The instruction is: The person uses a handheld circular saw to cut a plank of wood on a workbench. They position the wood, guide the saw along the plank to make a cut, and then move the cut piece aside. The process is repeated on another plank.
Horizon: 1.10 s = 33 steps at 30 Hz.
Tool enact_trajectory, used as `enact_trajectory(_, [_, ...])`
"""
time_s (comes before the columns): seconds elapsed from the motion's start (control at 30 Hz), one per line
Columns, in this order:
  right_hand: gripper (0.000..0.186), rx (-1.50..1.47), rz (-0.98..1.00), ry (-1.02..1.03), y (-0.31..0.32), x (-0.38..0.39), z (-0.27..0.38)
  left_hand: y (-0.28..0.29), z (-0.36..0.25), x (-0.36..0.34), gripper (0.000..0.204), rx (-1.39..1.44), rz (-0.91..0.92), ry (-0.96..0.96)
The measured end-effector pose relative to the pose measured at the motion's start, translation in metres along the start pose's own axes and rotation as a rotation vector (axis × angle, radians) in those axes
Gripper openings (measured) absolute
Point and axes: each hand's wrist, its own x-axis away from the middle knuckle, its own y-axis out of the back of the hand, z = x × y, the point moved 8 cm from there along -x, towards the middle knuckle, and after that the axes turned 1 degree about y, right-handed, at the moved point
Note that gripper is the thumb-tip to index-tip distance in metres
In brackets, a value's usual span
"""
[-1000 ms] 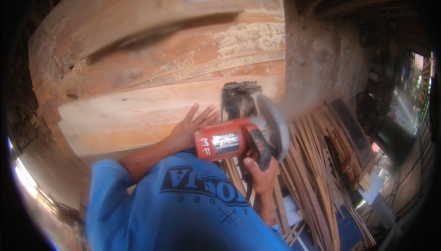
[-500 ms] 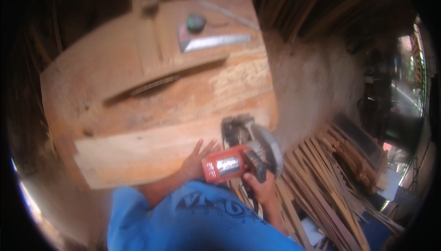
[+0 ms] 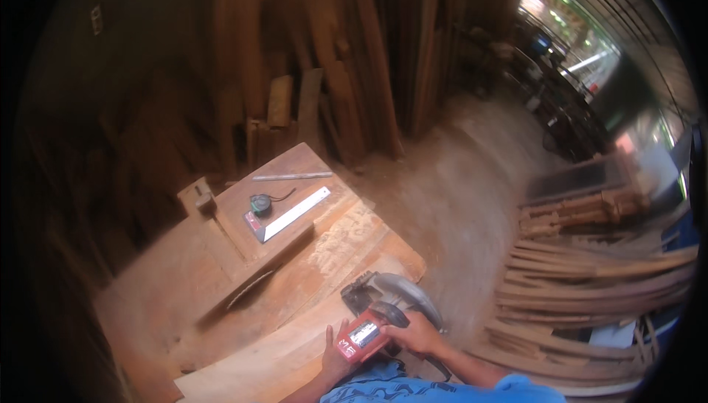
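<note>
My right hand (image 3: 417, 334) is wrapped around the rear handle of a circular saw (image 3: 366, 331) with a red motor housing and a grey blade guard. The saw sits at the right end of a pale wooden board (image 3: 254, 370), which lies along the near side of the wooden worktable (image 3: 169, 285). Beside the red housing is my left hand (image 3: 338, 356), its visible fingers stretched out and partly hidden by the saw. Farther back on the table lie a try square (image 3: 295, 215) with a silver blade, a dark tape measure (image 3: 260, 205) and a thin pencil-like stick (image 3: 291, 176).
A long dark slot (image 3: 251, 285) with a blade-like edge runs across the tabletop next to a raised wooden strip. Wood strips (image 3: 590, 278) are piled on the floor at the right. Tall planks (image 3: 369, 64) lean at the back. Dusty floor (image 3: 464, 174) lies beyond the table's right edge.
The view has swung up and to the right, so the table appears lower and more of the workshop shows. My right hand still grips the saw; my left hand stays close to its housing.
</note>
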Motion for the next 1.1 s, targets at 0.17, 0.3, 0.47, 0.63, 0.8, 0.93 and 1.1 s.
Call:
enact_trajectory(0.17, [0.037, 0.005, -0.001, 0.008, -0.003, -0.005, -0.007, 0.016, 0.001, 0.003, 0.075, 0.227, -0.191, 0.007])
enact_trajectory(0.3, [0.043, 0.028, -0.025, 0.047, -0.001, -0.008, -0.01, 0.022, -0.001, 0.002, 0.071, 0.199, -0.204, 0.019])
enact_trajectory(0.47, [0.041, 0.019, -0.011, 0.063, -0.001, -0.008, -0.008, 0.015, 0.006, -0.003, 0.067, 0.751, -0.209, 0.103])
enact_trajectory(0.63, [0.038, -0.037, -0.004, 0.13, -0.004, -0.006, -0.002, 0.007, -0.004, -0.001, 0.072, 0.116, -0.11, 0.013])
enact_trajectory(0.8, [0.032, -0.06, 0.017, 0.082, -0.005, -0.005, -0.004, 0.014, -0.002, -0.001, 0.074, 0.775, -0.094, 0.07])
enact_trajectory(0.93, [0.028, -0.128, 0.022, 0.084, -0.006, -0.005, -0.004, 0.039, -0.005, 0.005, 0.061, 0.167, -0.28, -0.024])
enact_trajectory(1.1, [0.022, -0.166, -0.02, 0.068, -0.006, -0.006, -0.007, 0.027, 0.039, 0.192, 0.036, 0.671, -0.493, 0.632])
